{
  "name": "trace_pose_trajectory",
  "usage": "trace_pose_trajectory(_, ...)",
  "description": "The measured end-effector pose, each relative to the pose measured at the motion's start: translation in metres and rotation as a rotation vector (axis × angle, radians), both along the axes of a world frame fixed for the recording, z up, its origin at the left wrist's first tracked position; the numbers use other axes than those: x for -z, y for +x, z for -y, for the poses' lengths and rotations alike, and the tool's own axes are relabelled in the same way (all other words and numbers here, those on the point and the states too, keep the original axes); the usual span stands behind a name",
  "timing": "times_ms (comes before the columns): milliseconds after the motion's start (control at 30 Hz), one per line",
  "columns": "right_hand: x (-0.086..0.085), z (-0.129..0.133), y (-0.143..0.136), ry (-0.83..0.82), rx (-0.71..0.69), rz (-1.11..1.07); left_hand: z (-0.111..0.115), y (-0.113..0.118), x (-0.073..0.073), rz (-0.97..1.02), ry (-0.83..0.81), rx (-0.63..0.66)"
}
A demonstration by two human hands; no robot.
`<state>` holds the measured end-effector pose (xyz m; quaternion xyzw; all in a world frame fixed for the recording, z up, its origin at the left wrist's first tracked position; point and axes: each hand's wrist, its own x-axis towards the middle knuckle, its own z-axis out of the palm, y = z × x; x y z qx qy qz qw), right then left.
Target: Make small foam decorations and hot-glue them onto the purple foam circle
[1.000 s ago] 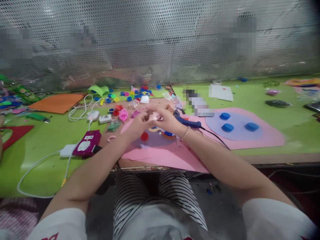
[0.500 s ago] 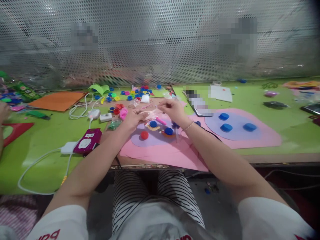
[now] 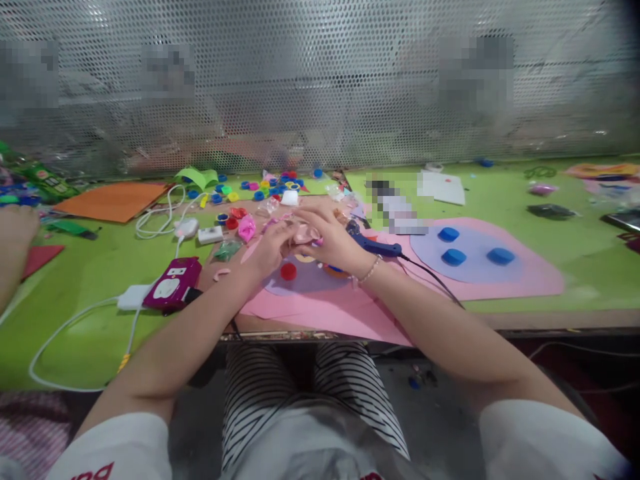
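My left hand (image 3: 274, 245) and my right hand (image 3: 330, 235) meet above the pink and purple paper piece (image 3: 325, 307) at the table's front. Both grip a pale pink, soft-looking piece (image 3: 306, 233) between them; its shape is partly hidden by my fingers. Just below my left hand a red cap (image 3: 289, 271) lies on the purple paper. An orange and blue item (image 3: 335, 270) shows partly beneath my right wrist. Right of my right hand lies a dark blue glue-gun-like tool (image 3: 375, 245) with a black cord.
A second pink and purple piece carries blue caps (image 3: 453, 257) on the right. To the left are a magenta power socket (image 3: 173, 285), white cables and orange paper (image 3: 113, 201). Loose caps lie at the back. Another person's hand (image 3: 17, 233) is at the far left.
My hands have drawn closer together around the pale pink piece, and my right hand has moved left and down. The blue tool is more exposed. The other person's hand has come further into view.
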<state>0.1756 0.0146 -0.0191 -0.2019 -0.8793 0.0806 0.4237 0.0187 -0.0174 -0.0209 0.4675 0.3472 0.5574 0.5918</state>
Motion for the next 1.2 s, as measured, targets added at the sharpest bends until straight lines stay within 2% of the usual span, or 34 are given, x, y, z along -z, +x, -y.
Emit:
trace_pose_trajectory(167, 0.007, 0.009, -0.008, 0.035, 0.02, 0.126, -0.001, -0.006, 0.006, -0.303, 0.049, 0.087)
trace_pose_trajectory(267, 0.006, 0.015, -0.01, -0.022, -0.05, 0.087, -0.003, -0.009, 0.008, -0.38, 0.025, 0.124)
trace_pose_trajectory(367, -0.002, 0.019, -0.006, -0.116, -0.125, 0.018, -0.005, -0.008, 0.008, -0.295, 0.016, 0.175)
trace_pose_trajectory(467, -0.009, 0.016, 0.002, -0.163, -0.121, 0.074, -0.006, -0.004, 0.006, -0.157, -0.005, 0.176)
trace_pose_trajectory(567, -0.006, 0.004, 0.008, -0.147, -0.103, 0.178, -0.008, -0.004, 0.006, -0.082, -0.038, 0.092)
trace_pose_trajectory(667, 0.002, -0.011, 0.01, -0.111, -0.102, 0.165, -0.011, -0.008, 0.01, -0.13, -0.035, 0.083)
trace_pose_trajectory(767, 0.006, -0.019, 0.009, -0.098, -0.092, 0.093, -0.013, -0.012, 0.01, -0.203, -0.032, 0.095)
trace_pose_trajectory(867, 0.001, -0.023, 0.01, -0.105, -0.044, 0.03, -0.013, -0.014, 0.004, -0.174, -0.066, 0.089)
trace_pose_trajectory(967, -0.004, -0.032, 0.02, -0.147, 0.086, -0.069, -0.012, -0.015, -0.001, -0.111, -0.084, 0.021)
trace_pose_trajectory(1100, -0.007, -0.049, 0.039, -0.273, 0.272, -0.361, -0.013, -0.016, -0.004, -0.049, -0.091, -0.069)
trace_pose_trajectory(1200, -0.006, -0.047, 0.038, -0.335, 0.199, -0.43, -0.01, -0.015, -0.006, 0.039, -0.083, -0.006)
